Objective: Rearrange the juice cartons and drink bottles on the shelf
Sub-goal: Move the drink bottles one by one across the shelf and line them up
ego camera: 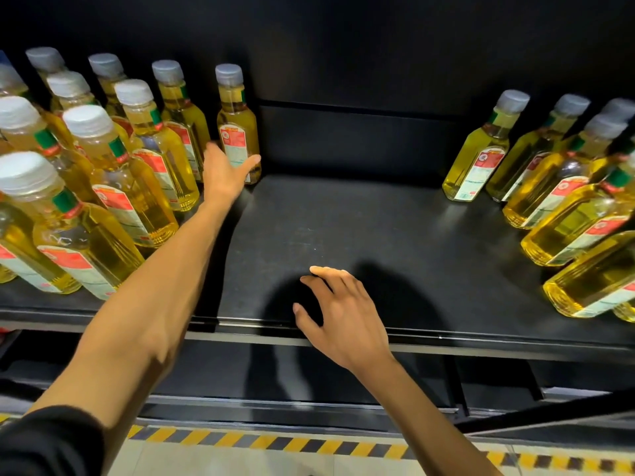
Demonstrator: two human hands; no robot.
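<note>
Open and empty, the left hand (223, 173) is stretched to a bottle (237, 125), fingertips at its label. The right hand (340, 314) is spread, empty, over the shelf (378, 228) edge, well apart from it.

The person's left hand (225, 175) and left forearm (147, 304) are bare along their whole visible length. A black sleeve (48, 441) covers the arm above that and shows only in the lower left corner. Its cloth is plain, matte and unmarked, and it seems to end near the elbow, though the wide lens and dim light blur the hem. The right hand (343, 321) and right forearm (429, 407) are bare as far as the bottom edge of the view. The fingernails there are short.
</note>
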